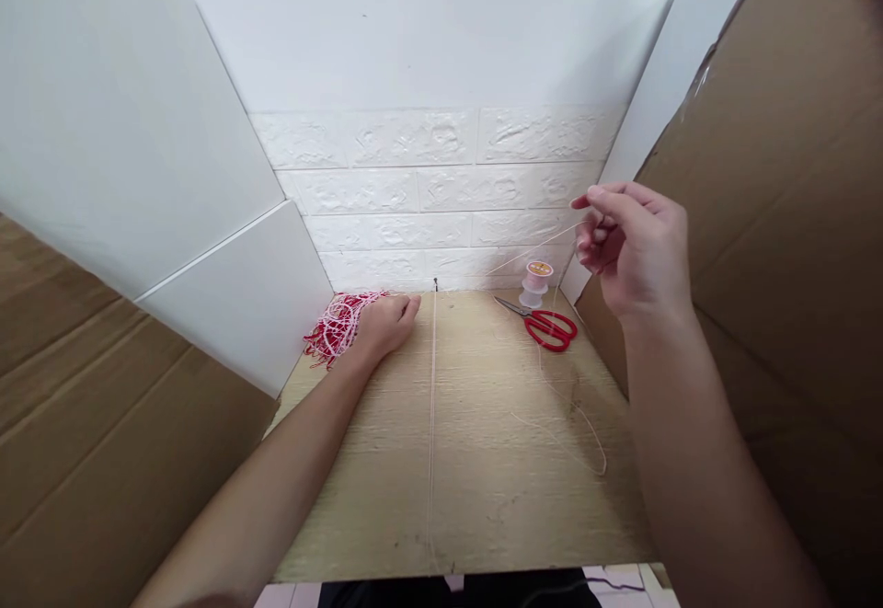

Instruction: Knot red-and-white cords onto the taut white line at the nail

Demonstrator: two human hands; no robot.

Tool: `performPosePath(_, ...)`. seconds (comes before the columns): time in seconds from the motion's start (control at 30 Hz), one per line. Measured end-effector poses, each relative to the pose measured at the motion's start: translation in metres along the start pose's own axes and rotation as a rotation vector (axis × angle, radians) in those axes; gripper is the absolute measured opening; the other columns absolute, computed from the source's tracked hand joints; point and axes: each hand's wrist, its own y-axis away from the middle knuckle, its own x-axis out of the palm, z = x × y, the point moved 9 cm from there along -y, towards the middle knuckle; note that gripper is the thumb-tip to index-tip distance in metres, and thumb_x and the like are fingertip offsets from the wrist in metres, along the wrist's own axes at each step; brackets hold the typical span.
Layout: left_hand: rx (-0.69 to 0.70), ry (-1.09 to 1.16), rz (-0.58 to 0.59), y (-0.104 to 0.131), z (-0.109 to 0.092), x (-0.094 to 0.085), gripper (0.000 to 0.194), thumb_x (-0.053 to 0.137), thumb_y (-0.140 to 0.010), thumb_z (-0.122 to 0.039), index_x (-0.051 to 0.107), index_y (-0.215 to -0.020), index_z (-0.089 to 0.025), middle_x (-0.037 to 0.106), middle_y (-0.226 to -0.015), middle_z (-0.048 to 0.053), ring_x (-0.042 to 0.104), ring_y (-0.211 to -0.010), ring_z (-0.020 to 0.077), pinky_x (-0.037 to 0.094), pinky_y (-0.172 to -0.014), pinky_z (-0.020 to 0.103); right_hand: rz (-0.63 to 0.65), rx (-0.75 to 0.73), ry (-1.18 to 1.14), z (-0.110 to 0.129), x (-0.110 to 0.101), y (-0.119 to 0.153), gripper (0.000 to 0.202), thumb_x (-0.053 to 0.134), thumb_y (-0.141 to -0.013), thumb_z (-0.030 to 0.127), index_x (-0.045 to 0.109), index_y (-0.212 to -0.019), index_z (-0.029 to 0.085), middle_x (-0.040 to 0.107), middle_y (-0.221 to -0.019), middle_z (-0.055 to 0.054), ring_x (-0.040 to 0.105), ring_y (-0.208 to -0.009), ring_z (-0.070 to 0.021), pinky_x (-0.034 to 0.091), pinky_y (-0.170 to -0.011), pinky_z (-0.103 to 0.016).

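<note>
My right hand (638,245) is raised over the right side of the wooden board, its fingers closed on a thin pale cord (538,246). That cord slants down to the left toward the wall, and a loose length (599,442) curls over the board below. Low at the back, my left hand (391,323) is closed beside a tangled pile of red and white cords (338,325); what its fingers hold is hidden. Between the hands, pale strands (433,406) run from a small dark hook (435,283) straight toward the board's front edge.
Red-handled scissors (550,327) lie at the back right with blades pointing left. Behind them are stacked thread spools (536,282). A white brick-patterned wall (414,189) closes the back; cardboard panels (779,203) flank the board.
</note>
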Motion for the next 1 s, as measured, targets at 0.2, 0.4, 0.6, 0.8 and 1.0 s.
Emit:
performPosePath(0.2,0.039,-0.001,0.01,0.001,-0.002,0.004,0.056,0.028,-0.102,-0.054,0.062,-0.074,-0.019,0.07,-0.085,0.008,0.063,-0.078,0.0222,0.03,-0.064,0.032,0.347,0.165,-0.074,-0.023,0.037,0.016,0.02,0.068,-0.081,0.035,0.063,-0.088,0.016,0.053,-0.059,0.0,0.046,-0.045,-0.0096,0.027,-0.038,-0.021)
performPosePath(0.4,0.027,-0.018,0.039,-0.001,0.002,0.011,0.058,0.028,-0.101,-0.056,0.064,-0.073,-0.019,0.07,-0.083,0.009,0.063,-0.076,0.0228,0.03,-0.063,0.032,0.482,0.201,-0.094,-0.008,0.052,0.033,0.024,0.072,-0.079,0.037,0.064,-0.091,0.018,0.055,-0.061,0.0,0.047,-0.046,-0.0091,0.033,-0.041,-0.022)
performPosePath(0.6,0.027,-0.018,0.052,-0.002,0.002,0.014,0.058,0.028,-0.101,-0.056,0.065,-0.074,-0.019,0.069,-0.08,0.01,0.061,-0.073,0.0226,0.03,-0.062,0.032,0.55,0.267,-0.13,0.004,0.054,0.041,0.028,0.071,-0.08,0.042,0.063,-0.092,0.018,0.056,-0.059,0.001,0.047,-0.043,-0.0083,0.036,-0.042,-0.021)
performPosePath(0.8,0.027,0.006,0.037,-0.001,0.002,0.014,0.055,0.031,-0.1,-0.056,0.06,-0.071,-0.02,0.068,-0.077,0.008,0.059,-0.07,0.0216,0.026,-0.06,0.032,0.758,0.422,0.027,-0.056,0.08,0.056,0.022,0.064,-0.08,0.028,0.063,-0.099,0.015,0.063,-0.064,-0.002,0.046,-0.044,-0.0084,0.028,-0.038,-0.019)
performPosePath(1.0,0.035,0.023,0.029,-0.001,0.002,0.016,0.053,0.032,-0.1,-0.055,0.06,-0.073,-0.02,0.067,-0.077,0.007,0.059,-0.069,0.0209,0.026,-0.06,0.032,0.983,0.437,0.551,-0.15,0.091,0.079,0.026,0.055,-0.073,0.01,0.064,-0.098,0.016,0.067,-0.07,-0.003,0.052,-0.053,-0.0108,0.037,-0.047,-0.021)
